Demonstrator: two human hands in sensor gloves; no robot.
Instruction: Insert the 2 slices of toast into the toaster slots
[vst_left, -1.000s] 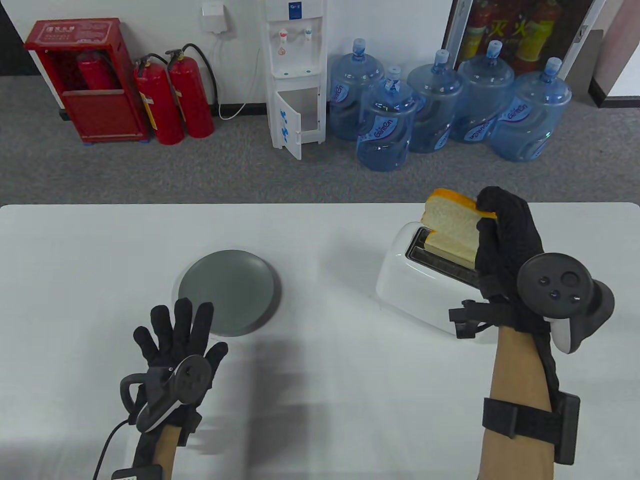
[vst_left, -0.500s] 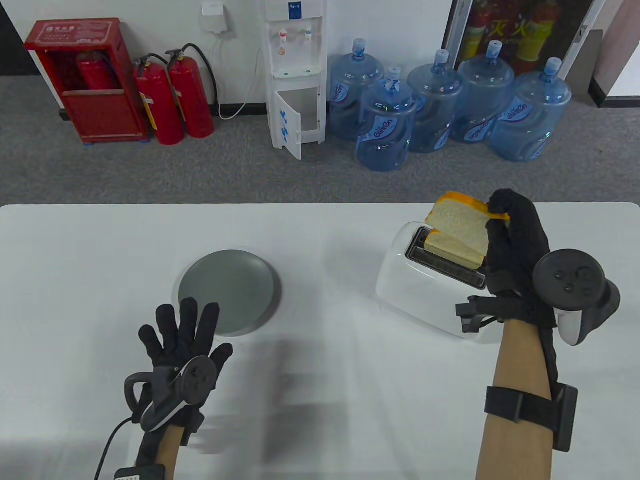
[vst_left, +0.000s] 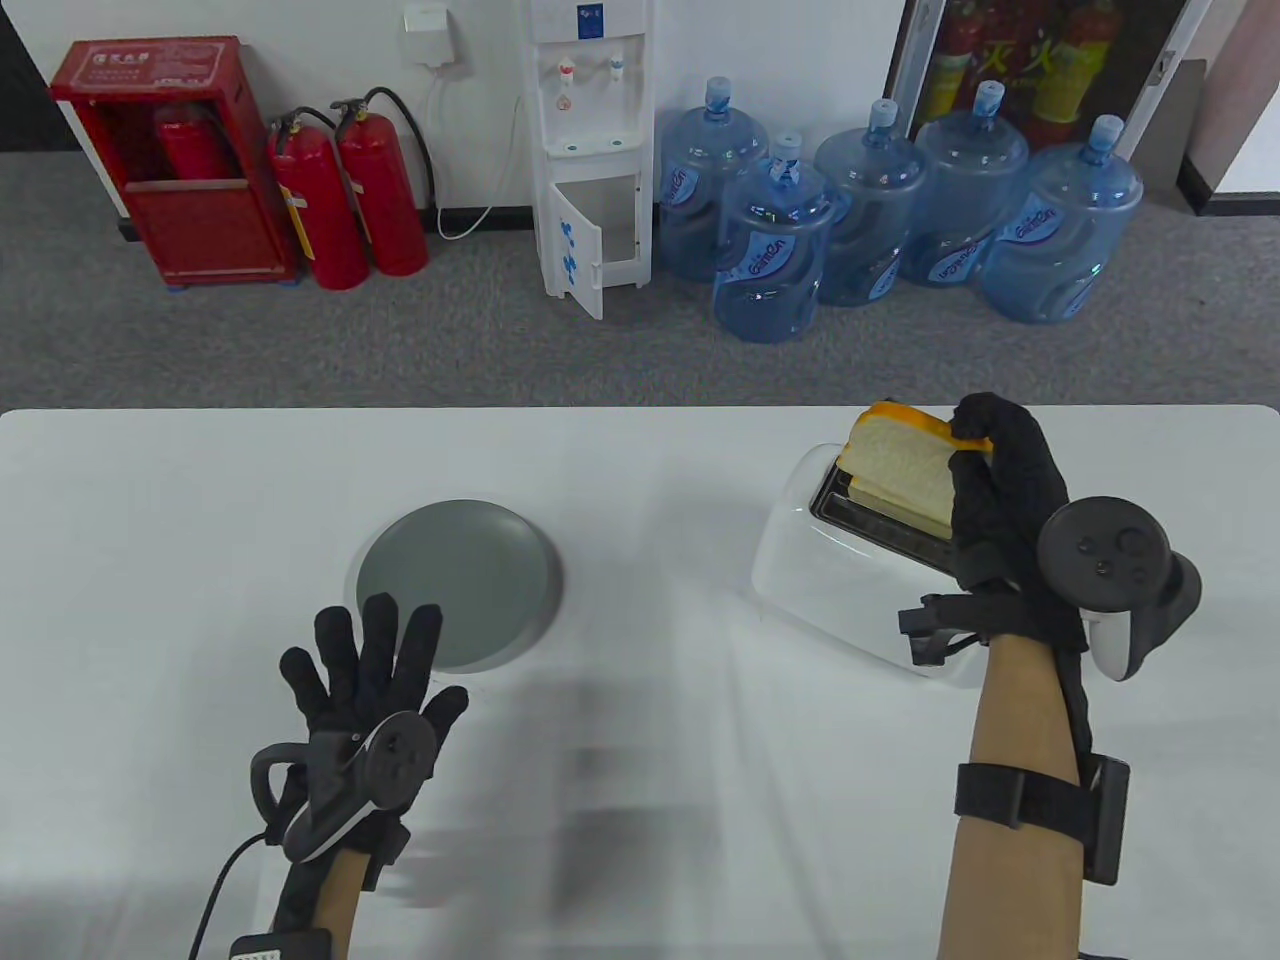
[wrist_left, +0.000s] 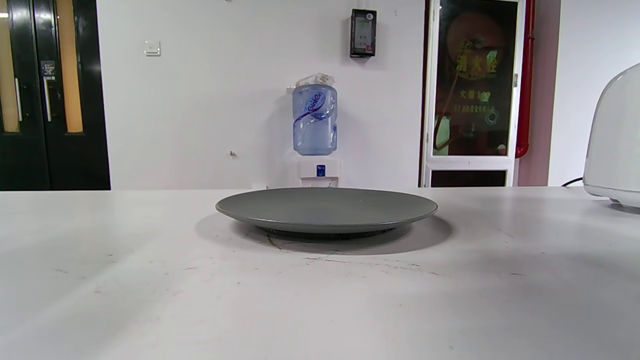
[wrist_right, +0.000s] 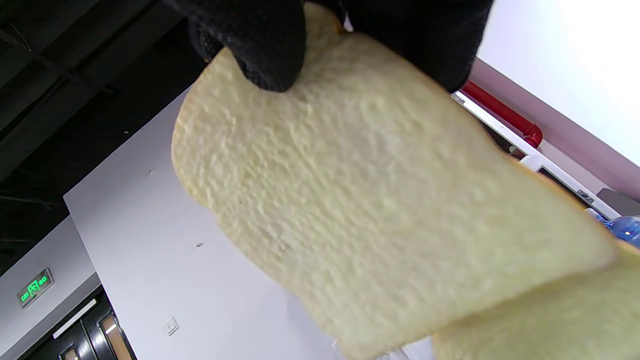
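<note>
toast slice (vst_left: 905, 468) hangs over the toaster (vst_left: 840, 570), pinched at its crust by your right hand (vst_left: 1005, 510). your left hand (vst_left: 365, 690) lies flat, fingers spread, near the plate (vst_left: 455, 585), well left of the toaster.

A grey plate (vst_left: 455, 585) is set on the white table (vst_left: 640, 480); beyond the table, water bottles (vst_left: 880, 220) and red extinguishers (vst_left: 345, 195) are seen.

The right hand (vst_left: 1000, 500) hides the toaster's (vst_left: 830, 570) near-right end; slot depth of the toast (vst_left: 900, 465) is unclear.
</note>
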